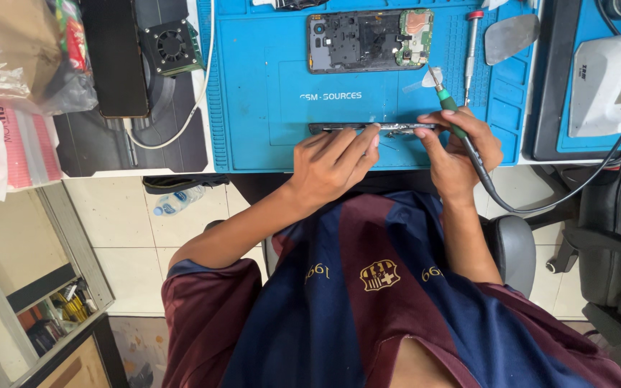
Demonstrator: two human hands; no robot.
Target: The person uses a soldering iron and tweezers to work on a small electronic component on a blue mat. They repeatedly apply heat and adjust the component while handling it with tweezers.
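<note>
Left hand (336, 159) is gripping the near-left part of a thin phone panel (368, 128), fingers curled over its edge and thumb underneath, apparently pinning it so it doesn't slide. The panel is sitting edge-on at the near edge of the blue work mat (253, 86), right in front of the person's chest.

Right hand (458, 147) is pinching the right end of the same panel with its fingertips while also clutching a green-handled tool (445, 97) between its fingers, tip pointing far and up, away from the work. It looks parked there so the tool stays ready while both hands are steadying the part. A black cable (540, 201) is running from under that hand out to the right.

Both forearms are coming in from near, elbows out wide, wrists bent down onto the mat edge, so the hands are braced rather than floating.

Further out on the mat: 1 opened phone chassis (368, 41) with its circuit board exposed, lying flat at the far side. A red-capped screwdriver (471, 50) is lying just right of it, and a grey pry pick (510, 37) beyond that. Off the mat to the left, a small fan (172, 47) and a dark slab (116, 57) are sitting on a black pad. At right, a white machine (605, 82) is standing well apart.
</note>
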